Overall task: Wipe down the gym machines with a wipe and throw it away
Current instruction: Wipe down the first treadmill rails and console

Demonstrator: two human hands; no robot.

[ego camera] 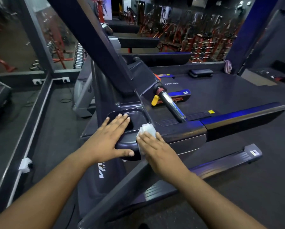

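Note:
A dark treadmill console with a recessed cup tray fills the middle of the head view. My left hand lies flat with fingers spread over the tray, its thumb hooked on the console's front edge. My right hand presses a crumpled white wipe against the console edge just right of the tray; part of the wipe sticks out past my fingertips and part is hidden under my palm.
A chrome handle with a yellow safety tag juts from the console. The treadmill's slanted upright rises at the centre. The belt deck lies right, more treadmills behind, red weight racks far back, a wall socket at the left.

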